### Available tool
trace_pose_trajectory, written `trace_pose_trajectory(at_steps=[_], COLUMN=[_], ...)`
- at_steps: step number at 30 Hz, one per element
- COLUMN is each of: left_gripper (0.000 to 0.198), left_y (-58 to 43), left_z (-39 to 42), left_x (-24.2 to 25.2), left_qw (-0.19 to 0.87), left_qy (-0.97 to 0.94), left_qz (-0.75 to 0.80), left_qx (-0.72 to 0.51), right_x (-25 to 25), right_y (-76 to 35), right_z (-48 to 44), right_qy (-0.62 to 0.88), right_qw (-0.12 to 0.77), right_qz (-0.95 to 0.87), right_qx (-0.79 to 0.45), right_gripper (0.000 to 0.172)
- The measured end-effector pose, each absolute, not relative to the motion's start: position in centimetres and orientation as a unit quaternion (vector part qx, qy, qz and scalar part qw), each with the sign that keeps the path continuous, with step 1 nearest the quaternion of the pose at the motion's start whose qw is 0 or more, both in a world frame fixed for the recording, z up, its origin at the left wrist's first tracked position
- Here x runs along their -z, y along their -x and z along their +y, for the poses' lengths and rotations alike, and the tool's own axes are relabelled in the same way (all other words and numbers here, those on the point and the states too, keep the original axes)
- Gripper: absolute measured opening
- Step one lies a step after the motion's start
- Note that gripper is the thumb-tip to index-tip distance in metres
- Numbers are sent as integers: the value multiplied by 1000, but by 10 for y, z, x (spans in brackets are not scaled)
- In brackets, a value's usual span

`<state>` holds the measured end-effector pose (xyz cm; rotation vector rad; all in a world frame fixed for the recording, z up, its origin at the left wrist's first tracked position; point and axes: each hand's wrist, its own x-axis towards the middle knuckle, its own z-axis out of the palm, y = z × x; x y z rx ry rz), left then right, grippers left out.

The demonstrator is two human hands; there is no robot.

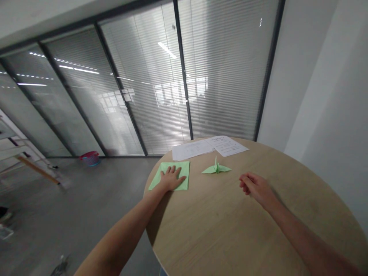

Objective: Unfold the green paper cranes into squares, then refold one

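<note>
Sheets with illegibly small print, left hand wide on green paper, right hand loosely curled

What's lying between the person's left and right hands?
In the head view, a green paper crane lies between the left hand, spread flat on a green sheet, and the curled right hand, with tabletop showing on either side of it.

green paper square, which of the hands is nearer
Left: the left hand lies spread on the green paper square; the right hand is off to its right, past the paper crane.
</note>
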<state>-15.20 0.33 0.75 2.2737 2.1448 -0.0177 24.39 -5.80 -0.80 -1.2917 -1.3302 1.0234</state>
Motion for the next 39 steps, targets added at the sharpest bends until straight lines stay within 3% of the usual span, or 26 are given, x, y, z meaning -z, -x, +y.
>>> trace_pose_trajectory(at_steps=[8,14,21,33,39], left_gripper=[79,54,39,65,35], left_y=[153,128,16,-14,-19], left_z=[7,-3,1,10,-3], left_x=[-10,-39,-48,4,-2], left_qw=[10,-61,-18,51,88], left_qy=[-728,-725,-763,-787,-828], left_qz=[685,681,623,570,511], left_qx=[2,-86,-172,-232,-213], right_x=[36,35,23,38,40], right_y=[-232,-227,-220,-222,-223], right_z=[-45,-36,-14,-7,-3], right_qy=[583,598,641,588,572], right_qw=[429,411,380,366,390], right_qz=[-591,-627,-635,-691,-680], right_qx=[-356,-282,-203,-208,-241], right_gripper=[36,34,21,35,43])
